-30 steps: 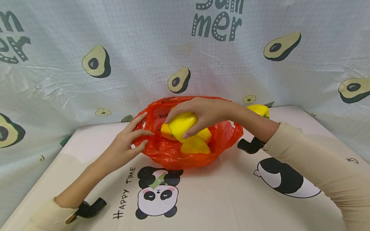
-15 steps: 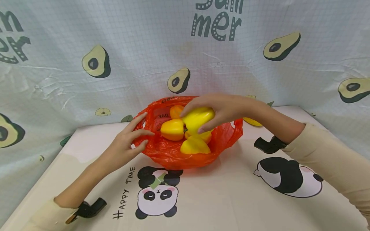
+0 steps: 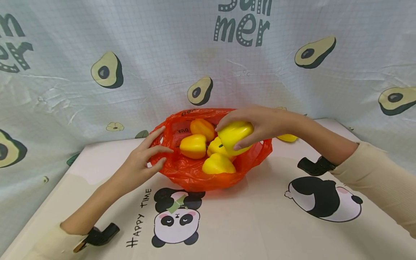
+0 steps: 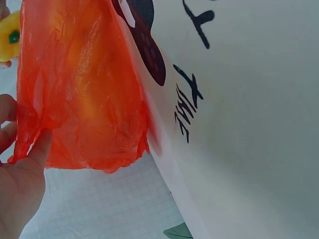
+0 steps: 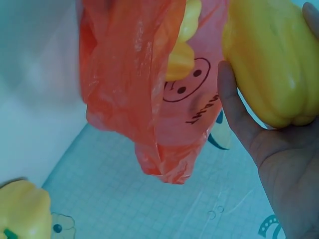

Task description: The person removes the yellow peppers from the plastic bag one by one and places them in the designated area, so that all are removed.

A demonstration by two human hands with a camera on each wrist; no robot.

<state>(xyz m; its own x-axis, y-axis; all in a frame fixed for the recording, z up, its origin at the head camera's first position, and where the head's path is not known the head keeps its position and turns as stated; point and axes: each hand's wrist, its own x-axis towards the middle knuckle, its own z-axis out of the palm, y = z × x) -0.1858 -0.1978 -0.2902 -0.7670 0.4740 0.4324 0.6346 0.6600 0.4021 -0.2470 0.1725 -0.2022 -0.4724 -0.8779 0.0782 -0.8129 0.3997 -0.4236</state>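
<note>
A red plastic bag [image 3: 195, 182] lies with its mouth wide on the table. My left hand [image 3: 143, 160] holds the bag's left edge, its thumb [image 4: 41, 149] on the outer side and the other fingers across the rim. Inside sit several bell peppers: an orange one [image 3: 202, 129] at the back, an orange-yellow one [image 3: 193, 146] on the left, a yellow one [image 3: 218, 164] in front. Over the bag's right part, my right hand [image 3: 256, 121] grips a yellow bell pepper [image 3: 235, 135] from above, thumb and fingers on opposite sides, its green stem toward the left.
Another yellow bell pepper [image 3: 287, 138] lies on the table right of the bag, partly hidden by my right forearm; the right wrist view shows this loose pepper [image 5: 25, 209] too. A hanging cloth [image 3: 156, 54] with avocado prints rises behind the panda-printed table [image 3: 247, 216].
My right hand has moved to the right with the yellow bell pepper, uncovering the peppers in the bag. The left hand has stayed at the bag's left edge.
</note>
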